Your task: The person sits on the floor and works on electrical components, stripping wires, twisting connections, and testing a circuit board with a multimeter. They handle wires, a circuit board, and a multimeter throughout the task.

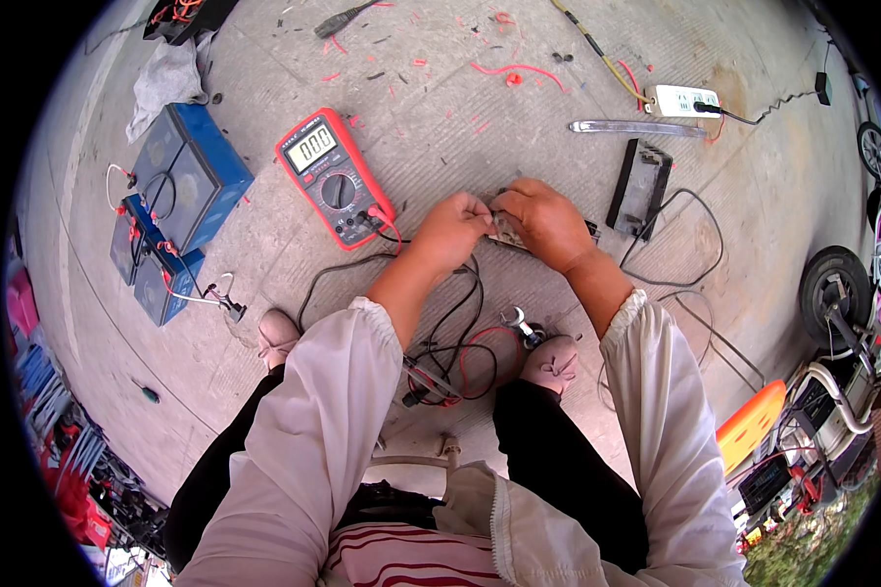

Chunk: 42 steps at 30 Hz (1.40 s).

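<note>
My left hand (452,233) and my right hand (546,223) meet above the ground in front of my feet. The fingers of both are pinched together around a small greyish part (505,234), mostly covered by the fingertips; its kind cannot be made out. Past the right hand's wrist side shows a dark edge (593,232), possibly of the same piece. Left of my hands lies a red multimeter (353,174) with its display lit and a red probe plug (379,214) in its lower jacks. Black cables (478,284) run below my hands and coil between my feet.
An open black casing (640,191) lies right, below a metal bar (636,128) and white power strip (683,101). Blue batteries (201,161) with clip leads stand left. A wrench (521,323) rests by my right shoe. Wire scraps (519,76) litter the far ground; a wheel (836,296) stands right.
</note>
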### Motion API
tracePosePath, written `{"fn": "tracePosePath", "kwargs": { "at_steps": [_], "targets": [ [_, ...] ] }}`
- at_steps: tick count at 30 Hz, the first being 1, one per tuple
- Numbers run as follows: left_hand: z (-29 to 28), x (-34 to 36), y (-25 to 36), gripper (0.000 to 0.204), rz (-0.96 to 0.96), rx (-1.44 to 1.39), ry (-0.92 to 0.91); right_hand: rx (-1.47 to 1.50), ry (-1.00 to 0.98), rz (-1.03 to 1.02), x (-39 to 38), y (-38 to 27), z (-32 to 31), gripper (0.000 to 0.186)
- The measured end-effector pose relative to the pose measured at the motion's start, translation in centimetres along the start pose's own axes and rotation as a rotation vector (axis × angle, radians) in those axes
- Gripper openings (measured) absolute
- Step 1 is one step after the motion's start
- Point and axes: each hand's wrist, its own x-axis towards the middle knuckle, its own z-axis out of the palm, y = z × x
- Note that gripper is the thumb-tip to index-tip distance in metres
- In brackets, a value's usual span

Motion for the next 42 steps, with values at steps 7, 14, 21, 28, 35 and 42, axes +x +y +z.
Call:
{"fn": "tracePosePath", "kwargs": {
  "at_steps": [7, 14, 21, 28, 35, 42],
  "targets": [
    [0.0, 0.1, -0.3, 0.015, 0.031, 0.031, 0.003, -0.061, 0.008, -0.004, 0.6, -0.4, 0.7, 0.011],
    [-0.3, -0.2, -1.7, 0.03, 0.105, -0.022, 0.026, 0.203, 0.064, 0.103, 0.6, -0.4, -0.9, 0.018],
    [1.0, -0.1, -2.2, 0.034, 0.419, 0.419, 0.186, 0.079, -0.034, 0.085, 2.8, -0.5, -0.3, 0.015],
    [1.1, -0.7, -1.8, 0.028, 0.603, 0.533, 0.271, 0.155, -0.04, 0.16, 3.8, -0.1, 0.2, 0.011],
    [0.6, 0.2, -1.9, 0.014, 0.387, 0.206, 0.226, 0.206, -0.002, 0.332, 3.1, 0.6, -1.5, 0.015],
    [-1.4, 2.7, 0.0, 0.021, 0.061, 0.047, 0.022, 0.061, -0.102, 0.366, 3.0, -0.1, -2.4, 0.016]
  ]
}}
